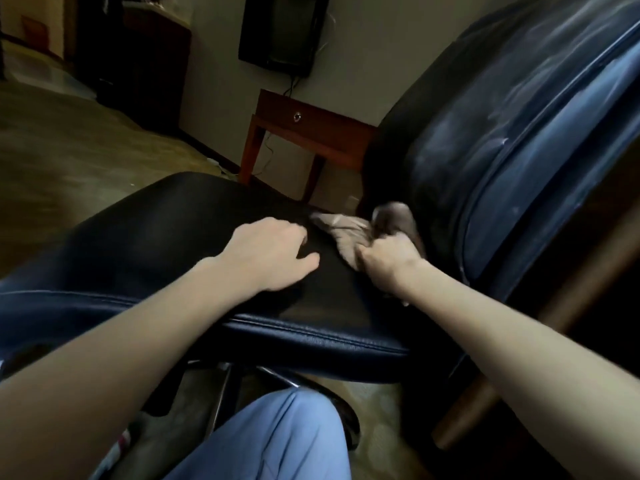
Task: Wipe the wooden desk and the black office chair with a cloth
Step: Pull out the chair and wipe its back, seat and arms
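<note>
Right fingers: curled tight, bunching a crumpled grey-beige cloth. The right hand presses it into the crease where the seat meets the backrest. Far end of the cloth is blurred.

Left fingers: loosely spread, nothing held. The left hand lies flat on the seat just beside the cloth. Judged purpose: to steady the swivelling seat while the other hand scrubs.

Task thing in hand: black leather office chair. Its padded backrest shows pale dusty streaks, so it probably needs wiping yet. The step looks like seat-crease cleaning, with the chair part of the task underway.

Reddish-brown wooden surface with a single ring-pull drawer stands against the wall beyond the chair, well apart from both hands. Whether it is wiped cannot be told.

Surroundings:
- dark wall-mounted television above it, with a cable hanging down
- dim patterned carpet
- chrome chair base below the seat
- person's light blue trouser knee close to the seat's front edge
- brown wooden bar at right, which crowds the right forearm
</note>
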